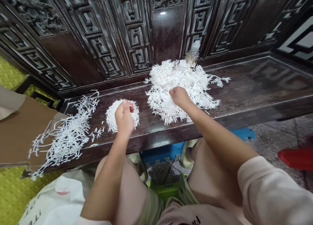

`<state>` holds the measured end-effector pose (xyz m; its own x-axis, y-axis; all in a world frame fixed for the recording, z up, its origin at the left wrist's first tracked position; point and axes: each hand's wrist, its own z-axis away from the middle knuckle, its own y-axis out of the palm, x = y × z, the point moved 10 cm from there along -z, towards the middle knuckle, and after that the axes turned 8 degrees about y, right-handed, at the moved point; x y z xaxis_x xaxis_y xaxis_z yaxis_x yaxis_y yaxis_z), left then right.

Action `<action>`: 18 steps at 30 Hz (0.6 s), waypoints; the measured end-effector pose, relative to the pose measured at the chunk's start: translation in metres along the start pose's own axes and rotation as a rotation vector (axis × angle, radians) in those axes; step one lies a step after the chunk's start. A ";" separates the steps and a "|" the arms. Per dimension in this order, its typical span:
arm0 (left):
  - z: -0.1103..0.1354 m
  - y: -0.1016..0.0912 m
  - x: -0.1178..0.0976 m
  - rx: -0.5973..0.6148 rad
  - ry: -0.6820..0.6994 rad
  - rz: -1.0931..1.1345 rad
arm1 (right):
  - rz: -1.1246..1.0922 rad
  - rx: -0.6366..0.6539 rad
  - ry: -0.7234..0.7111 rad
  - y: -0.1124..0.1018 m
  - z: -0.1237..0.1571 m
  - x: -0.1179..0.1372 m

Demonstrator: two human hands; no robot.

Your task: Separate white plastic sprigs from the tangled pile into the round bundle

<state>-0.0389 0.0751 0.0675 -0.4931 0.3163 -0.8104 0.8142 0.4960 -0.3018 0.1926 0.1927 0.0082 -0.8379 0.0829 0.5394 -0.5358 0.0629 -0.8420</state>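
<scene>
The left hand (pixel 124 118), fingers pressed together, pinches into a small mound of white branching fibres (pixel 111 116). The curled right hand (pixel 179 96) presses on a larger white fibre heap (pixel 161 88), seemingly kept apart on the dark carved-wood worktop (pixel 256 85).

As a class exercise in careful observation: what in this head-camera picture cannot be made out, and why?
All in the head view:
Left hand: its curled fingers hide what they pinch from the small white pile.
Right hand: its curled fingers hide whatever they grip in the large white pile.
Plastic bottle: the large white pile hides its lower part.
Printed bag: the lower edge cuts off its lettering.
Red object: the right edge cuts it off, so its kind is unclear.
</scene>
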 end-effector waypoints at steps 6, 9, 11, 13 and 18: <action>-0.017 0.005 0.115 0.156 -0.457 0.043 | -0.096 0.170 -0.103 0.006 0.030 0.024; -0.015 -0.002 0.147 0.134 -0.555 -0.042 | -0.155 0.209 -0.120 0.014 0.037 0.036; -0.014 -0.006 0.156 0.127 -0.570 -0.092 | -0.165 0.244 -0.141 0.021 0.038 0.042; -0.014 -0.004 0.159 0.157 -0.567 -0.102 | -0.162 0.268 -0.153 0.026 0.037 0.044; -0.015 0.008 0.155 0.288 -0.512 -0.057 | -0.150 0.289 -0.147 0.028 0.038 0.039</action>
<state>-0.1136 0.1406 -0.0530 -0.3862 -0.1712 -0.9064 0.8764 0.2384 -0.4184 0.1408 0.1604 0.0052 -0.7423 -0.0515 0.6681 -0.6438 -0.2217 -0.7324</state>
